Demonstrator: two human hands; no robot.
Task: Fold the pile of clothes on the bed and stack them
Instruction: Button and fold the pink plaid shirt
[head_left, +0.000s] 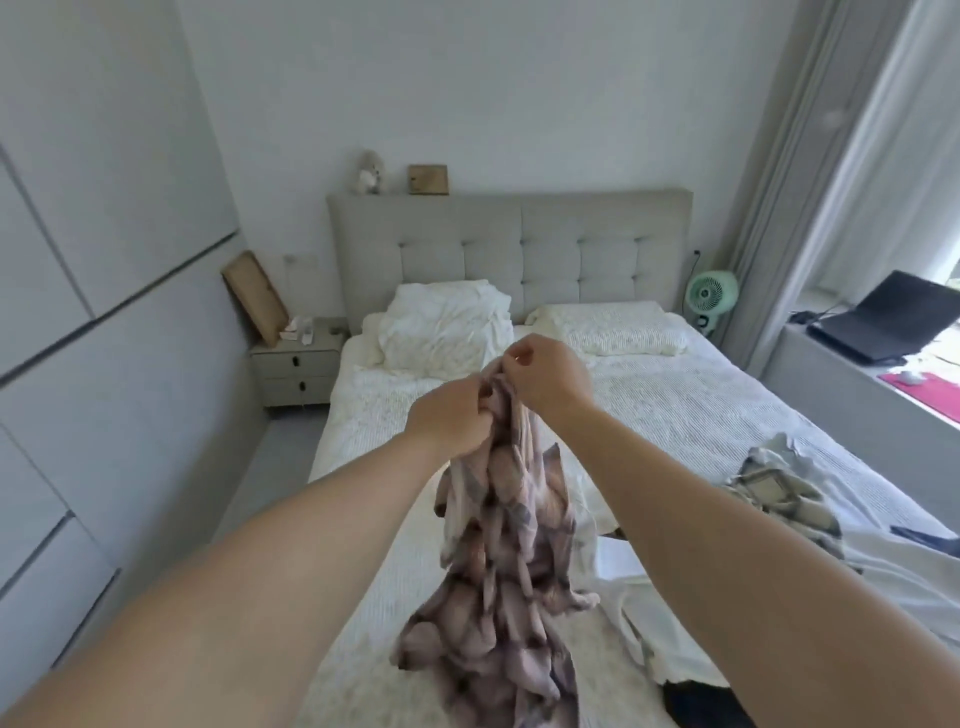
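My left hand (451, 419) and right hand (545, 375) are both raised over the bed (649, 415), each pinching the top edge of a mauve patterned garment (498, 545) with curled fingers, the two hands close together. The garment hangs bunched from that grip, its lower end trailing on the bedcover (near the foot). Other clothes (779, 499) lie unfolded to my right; two pillows (447, 327) rest against the headboard.

Grey tufted headboard (509, 244) w/ plush toy (370, 172) + wooden frame (428, 180) on top, 2 pillows, nightstand (296, 368) at left, green fan (712, 295) at right, open laptop (883, 318) on window ledge, wardrobe doors far left
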